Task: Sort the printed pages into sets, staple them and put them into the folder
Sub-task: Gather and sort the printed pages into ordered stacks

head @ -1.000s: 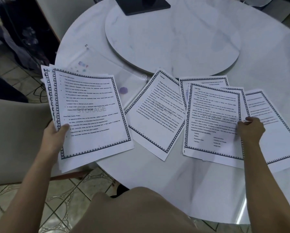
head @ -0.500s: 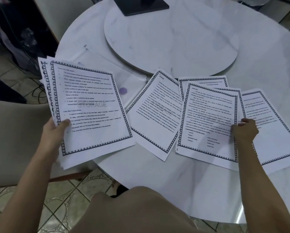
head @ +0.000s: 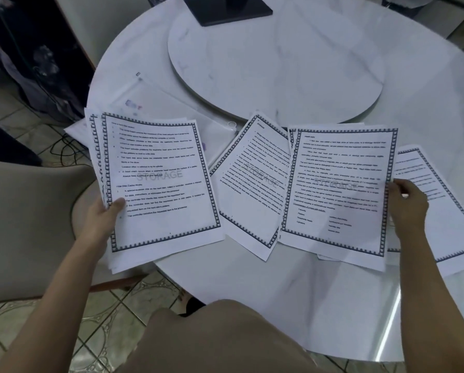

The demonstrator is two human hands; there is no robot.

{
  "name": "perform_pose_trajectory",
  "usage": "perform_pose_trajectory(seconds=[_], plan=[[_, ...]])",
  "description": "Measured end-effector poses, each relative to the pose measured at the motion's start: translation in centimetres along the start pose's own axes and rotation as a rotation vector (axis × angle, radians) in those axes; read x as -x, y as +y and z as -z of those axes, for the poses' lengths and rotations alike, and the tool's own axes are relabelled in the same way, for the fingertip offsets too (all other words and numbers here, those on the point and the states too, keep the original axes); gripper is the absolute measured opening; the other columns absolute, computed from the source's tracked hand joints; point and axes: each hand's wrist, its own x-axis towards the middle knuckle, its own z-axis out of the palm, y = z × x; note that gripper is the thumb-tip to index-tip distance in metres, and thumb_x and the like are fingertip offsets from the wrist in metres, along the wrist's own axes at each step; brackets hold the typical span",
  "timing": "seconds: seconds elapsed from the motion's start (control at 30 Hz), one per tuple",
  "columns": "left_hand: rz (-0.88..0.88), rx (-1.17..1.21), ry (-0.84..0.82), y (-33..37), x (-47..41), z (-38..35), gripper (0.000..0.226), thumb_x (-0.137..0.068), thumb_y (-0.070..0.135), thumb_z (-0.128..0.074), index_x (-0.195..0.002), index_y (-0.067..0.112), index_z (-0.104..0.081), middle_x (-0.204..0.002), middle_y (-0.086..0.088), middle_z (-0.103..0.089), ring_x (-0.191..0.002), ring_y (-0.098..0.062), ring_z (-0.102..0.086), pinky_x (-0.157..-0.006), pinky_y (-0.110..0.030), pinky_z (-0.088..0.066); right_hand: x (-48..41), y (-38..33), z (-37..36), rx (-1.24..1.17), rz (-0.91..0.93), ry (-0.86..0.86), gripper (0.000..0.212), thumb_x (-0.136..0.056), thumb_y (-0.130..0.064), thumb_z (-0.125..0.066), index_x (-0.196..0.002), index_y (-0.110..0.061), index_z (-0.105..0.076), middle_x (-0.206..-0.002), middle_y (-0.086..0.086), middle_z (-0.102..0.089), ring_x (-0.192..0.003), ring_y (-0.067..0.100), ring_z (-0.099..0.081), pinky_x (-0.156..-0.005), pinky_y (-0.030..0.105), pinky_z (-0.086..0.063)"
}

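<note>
My left hand (head: 105, 215) grips a fanned stack of bordered printed pages (head: 158, 184) by its left edge, held over the table's left rim. My right hand (head: 407, 203) pinches the right edge of a single printed page (head: 338, 189), lifted off the pages beneath it. Between the two lies a tilted page headed STORAGE (head: 249, 189), flat on the table. Another bordered page (head: 446, 208) lies at the far right, partly behind my right hand. A clear plastic folder (head: 155, 103) lies on the table behind the stack, partly covered by it.
The round white marble table (head: 279, 292) carries a raised turntable disc (head: 279, 63) in its middle. A black flat device (head: 228, 8) sits at the disc's far edge. A beige chair (head: 29, 224) stands at the left, over tiled floor with cables.
My right hand has lifted the page off the right-hand pile and drawn it leftward. The stack in my left hand has tilted slightly and stayed in place.
</note>
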Motion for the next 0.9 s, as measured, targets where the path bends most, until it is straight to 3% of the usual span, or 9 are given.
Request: perform_pose_trajectory(seconds=[0.17, 0.3, 0.37, 0.5, 0.6, 0.7, 0.83, 0.9], plan=[[-0.021, -0.022, -0.031, -0.3, 0.1, -0.2, 0.035, -0.095, 0.01, -0.047, -0.131, 0.008, -0.047, -0.132, -0.014, -0.054, -0.117, -0.031, -0.053, -0.094, -0.04, -0.042, -0.1, -1.7, 0.5, -0.19, -0.037, 0.009, 0.03, -0.092, -0.016, -0.051, -0.116, -0.001, -0.059, -0.11, 0.016, -0.063, -0.095, 0.016, -0.055, -0.09, 0.03, -0.046], [-0.034, -0.027, -0.071, -0.3, 0.2, -0.4, 0.037, -0.093, 0.009, -0.051, -0.13, 0.009, -0.048, -0.132, -0.013, -0.055, -0.11, -0.025, -0.054, -0.091, -0.037, -0.042, -0.4, -2.6, 0.4, -0.295, -0.073, -0.034, 0.029, -0.091, -0.014, -0.053, -0.116, -0.001, -0.059, -0.085, -0.007, -0.061, -0.074, -0.005, -0.056, -0.069, 0.008, -0.047], [-0.038, -0.022, -0.075, -0.2, 0.3, -0.7, 0.038, -0.092, 0.007, -0.052, -0.13, 0.007, -0.048, -0.132, -0.013, -0.054, -0.108, -0.022, -0.053, -0.09, -0.035, -0.041, -0.5, -3.1, 0.3, -0.314, -0.073, -0.028, 0.03, -0.091, -0.015, -0.053, -0.118, -0.002, -0.059, -0.085, -0.012, -0.059, -0.072, -0.009, -0.056, -0.076, 0.011, -0.048], [-0.067, -0.022, -0.086, -0.1, 0.4, -1.2, 0.039, -0.091, 0.003, -0.052, -0.13, 0.005, -0.048, -0.132, -0.014, -0.054, -0.103, -0.02, -0.052, -0.089, -0.034, -0.04, -0.7, -3.7, -0.2, -0.375, -0.081, -0.019, 0.032, -0.092, -0.014, -0.053, -0.121, -0.001, -0.056, -0.095, 0.0, -0.062, -0.083, 0.004, -0.058, -0.086, 0.021, -0.047], [-0.081, -0.03, -0.084, 0.0, 0.4, -1.6, 0.04, -0.09, 0.002, -0.053, -0.13, 0.004, -0.048, -0.131, -0.015, -0.055, -0.102, -0.02, -0.052, -0.088, -0.034, -0.04, -0.4, -4.1, -1.0, -0.383, -0.08, -0.036, 0.032, -0.092, -0.013, -0.053, -0.12, 0.002, -0.056, -0.089, -0.006, -0.06, -0.083, 0.004, -0.057, -0.082, 0.017, -0.046], [-0.081, -0.054, -0.081, 0.1, 0.3, -1.8, 0.042, -0.087, 0.002, -0.058, -0.128, 0.005, -0.049, -0.13, -0.015, -0.056, -0.103, -0.022, -0.054, -0.089, -0.035, -0.042, 0.4, -4.7, -2.4, -0.368, -0.074, -0.069, 0.033, -0.091, -0.012, -0.054, -0.12, 0.003, -0.056, -0.103, 0.008, -0.061, -0.097, 0.018, -0.057, -0.085, 0.021, -0.047], [-0.092, -0.072, -0.082, 0.3, 0.5, -2.4, 0.042, -0.085, 0.0, -0.06, -0.127, 0.003, -0.05, -0.128, -0.016, -0.057, -0.099, -0.021, -0.054, -0.088, -0.034, -0.042, 1.9, -6.0, -5.1, -0.314, -0.054, -0.163, 0.03, -0.092, -0.013, -0.053, -0.117, 0.001, -0.059, -0.106, 0.009, -0.061, -0.096, 0.018, -0.056, -0.077, 0.016, -0.048], [-0.102, -0.068, -0.092, 0.4, 0.6, -2.8, 0.042, -0.086, 0.001, -0.059, -0.127, 0.003, -0.05, -0.128, -0.016, -0.057, -0.098, -0.019, -0.053, -0.087, -0.033, -0.041, 3.0, -6.8, -6.8, -0.282, -0.043, -0.21, 0.028, -0.092, -0.012, -0.053, -0.115, 0.001, -0.06, -0.105, 0.01, -0.062, -0.094, 0.018, -0.056, -0.079, 0.02, -0.047]])
